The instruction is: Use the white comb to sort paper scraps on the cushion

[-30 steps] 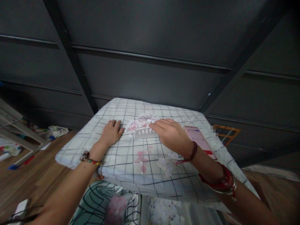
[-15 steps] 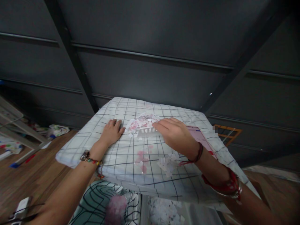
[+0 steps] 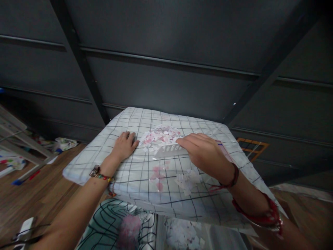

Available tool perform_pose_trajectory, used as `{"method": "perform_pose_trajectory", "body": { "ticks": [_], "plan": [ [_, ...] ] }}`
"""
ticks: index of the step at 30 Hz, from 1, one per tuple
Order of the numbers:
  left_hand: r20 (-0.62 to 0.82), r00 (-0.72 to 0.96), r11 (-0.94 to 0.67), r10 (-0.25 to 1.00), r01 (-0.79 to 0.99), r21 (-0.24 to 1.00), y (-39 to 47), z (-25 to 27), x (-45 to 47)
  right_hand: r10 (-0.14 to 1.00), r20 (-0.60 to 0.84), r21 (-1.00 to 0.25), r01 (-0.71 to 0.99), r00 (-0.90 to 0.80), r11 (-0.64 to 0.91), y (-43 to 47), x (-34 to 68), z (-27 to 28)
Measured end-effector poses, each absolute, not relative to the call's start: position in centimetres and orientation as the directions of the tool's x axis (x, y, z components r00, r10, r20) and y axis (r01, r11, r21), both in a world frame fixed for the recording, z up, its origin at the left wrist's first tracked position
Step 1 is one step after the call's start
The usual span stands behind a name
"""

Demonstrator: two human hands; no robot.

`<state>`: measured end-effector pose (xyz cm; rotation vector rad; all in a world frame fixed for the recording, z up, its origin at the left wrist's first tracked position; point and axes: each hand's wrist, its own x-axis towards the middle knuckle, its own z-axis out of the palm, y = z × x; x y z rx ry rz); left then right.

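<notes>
My left hand [image 3: 124, 145] lies flat on a white checked cloth [image 3: 104, 163], fingers apart and holding nothing. Just to its right is a heap of white and pink paper scraps [image 3: 162, 133]. My right hand [image 3: 201, 147] pinches one end of a white slotted plastic piece [image 3: 169, 150], which leans at the near side of the heap. I cannot make out the whole shape of that piece, as my fingers cover its right end. A smaller pile of pale scraps [image 3: 187, 180] rests nearer me, with a pink patch [image 3: 158, 177] to its left.
Partly behind my right forearm lies a pink-edged phone or tablet [image 3: 225, 151]. Below the table's near edge are a bin of paper scraps [image 3: 184, 234] and a green patterned cloth [image 3: 104, 222] with pink bits. A dark panelled wall [image 3: 166, 86] stands behind the table.
My right hand has moved a little right and toward me, bringing the slotted plastic piece slightly away from the heap. My left hand stays put.
</notes>
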<state>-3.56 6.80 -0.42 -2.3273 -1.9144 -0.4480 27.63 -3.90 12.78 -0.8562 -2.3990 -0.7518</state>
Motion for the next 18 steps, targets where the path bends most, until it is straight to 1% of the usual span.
{"method": "perform_pose_trajectory", "body": {
  "ticks": [1, 3, 6, 12, 15, 18],
  "plan": [
    [0.29, 0.171, -0.21, 0.942, 0.972, 0.106, 6.8, -0.5, -3.6, 0.402, 0.594, 0.354, 0.675, -0.697, 0.648, -3.6, 27.4, 12.4],
    [0.301, 0.179, -0.217, 0.937, 0.971, 0.098, 6.9, -0.6, -3.7, 0.408, 0.557, 0.383, 0.66, -0.723, 0.647, -3.0, 26.8, 11.8],
    [0.318, 0.188, -0.228, 0.929, 0.969, 0.094, 7.1, -0.8, -3.8, 0.448, 0.51, 0.36, 0.655, -0.734, 0.664, -2.7, 26.4, 11.4],
    [0.302, 0.179, -0.217, 0.936, 0.971, 0.098, 7.2, -0.7, -3.9, 0.44, 0.573, 0.263, 0.663, -0.692, 0.701, -3.7, 27.7, 12.5],
    [0.319, 0.171, -0.212, 0.932, 0.972, 0.098, 7.3, -0.8, -3.8, 0.423, 0.616, 0.267, 0.682, -0.664, 0.681, -3.8, 28.3, 12.7],
    [0.338, 0.181, -0.224, 0.923, 0.97, 0.091, 7.5, -1.0, -3.8, 0.443, 0.597, 0.306, 0.7, -0.669, 0.645, -3.6, 28.3, 12.3]
  ]
}}
